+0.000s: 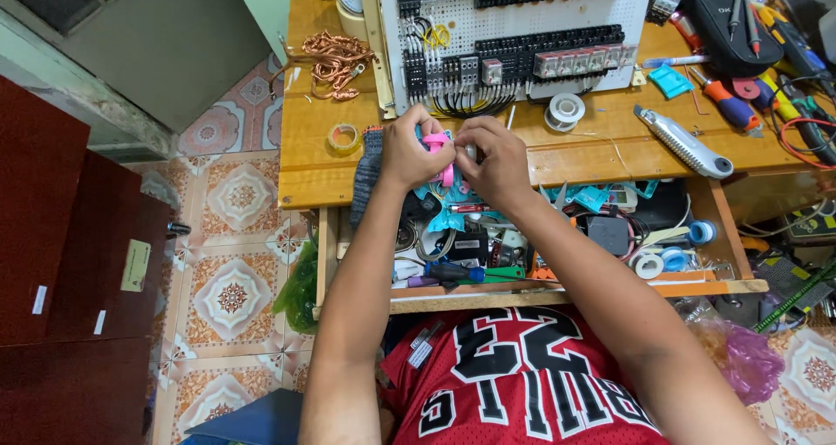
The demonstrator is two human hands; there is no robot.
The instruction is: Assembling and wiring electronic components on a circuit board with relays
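Both hands (453, 153) gripping pink tool (440, 149), open drawer (557, 297) beneath

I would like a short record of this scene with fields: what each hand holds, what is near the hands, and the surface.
left hand: left hand grips a small pink plastic part over the desk edge
right hand: right hand pinches the same part from the other side
surface: wooden workbench
behind hands: white perforated panel with black relay rows
nearby: grey utility knife, white tape roll, coiled copper wire
below: open drawer of tools
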